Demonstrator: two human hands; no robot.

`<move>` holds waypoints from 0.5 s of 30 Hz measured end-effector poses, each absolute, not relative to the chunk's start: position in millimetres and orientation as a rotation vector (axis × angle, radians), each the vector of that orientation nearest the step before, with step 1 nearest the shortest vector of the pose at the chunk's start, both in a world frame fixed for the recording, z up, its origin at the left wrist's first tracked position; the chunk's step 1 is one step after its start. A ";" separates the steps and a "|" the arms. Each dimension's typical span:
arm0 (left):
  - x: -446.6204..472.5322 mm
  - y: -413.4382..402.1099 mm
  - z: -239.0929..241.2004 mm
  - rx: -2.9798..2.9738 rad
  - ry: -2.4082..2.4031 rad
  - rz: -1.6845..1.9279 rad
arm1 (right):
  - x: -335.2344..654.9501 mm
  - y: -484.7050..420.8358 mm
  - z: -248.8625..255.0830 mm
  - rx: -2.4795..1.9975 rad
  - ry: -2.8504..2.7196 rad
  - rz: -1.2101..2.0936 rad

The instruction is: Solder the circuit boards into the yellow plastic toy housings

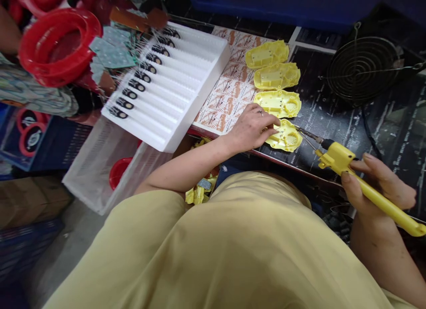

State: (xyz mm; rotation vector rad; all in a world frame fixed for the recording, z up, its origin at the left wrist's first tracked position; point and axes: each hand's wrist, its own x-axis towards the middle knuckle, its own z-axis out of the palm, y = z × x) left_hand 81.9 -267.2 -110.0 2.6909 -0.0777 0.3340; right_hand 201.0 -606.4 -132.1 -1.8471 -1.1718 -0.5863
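Left hand (253,127) has thumb and fingertips bunched over the left end of the nearest yellow moulded-plastic shell (286,139), the bottom one of a column on the desk (314,118); can't tell if it's pinching some small part or just pressing down. Right hand (376,180) is wrapped round the handle of a yellow pistol-shaped soldering tool (346,160) with a dark slim tip (308,133), which points at the shell's right side; contact unclear. Main risk, judging from the layout: if the tip is hot, a slip leftward could burn the left fingers, close by, or melt the thin plastic wall. Shell looks light and sits near the desk's front edge, so a push from the tool or a loose left hold could skid it or drop it off. Second yellow shell (278,104) is just beyond, so one sideways nudge might shift both. White ribbed foam tray (196,78) with a row of black oval parts (136,85) seems to overhang the desk at its near corner; an elbow bump could tip it, and the thin pale wires there could snag. Writing: "BENCH" repeats in white across the black desk surface; sheets with orange-brown prints (213,102) carry small text, too tiny to read. No brand legible on the tool or on the black round-grilled fan (362,69).
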 end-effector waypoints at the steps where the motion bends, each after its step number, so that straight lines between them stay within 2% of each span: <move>1: 82.0 -266.9 -110.3 2.685 -0.077 0.313 | 199.7 -607.5 -132.1 -1.829 -1.166 -0.594; 7: 83.9 -272.7 -100.7 2.714 -0.070 0.155 | 190.0 -597.8 -112.9 -1.762 -1.362 -0.627; 15: 94.2 -282.2 -81.4 2.811 -0.057 0.000 | 184.8 -582.7 -108.5 -1.677 -1.428 -0.418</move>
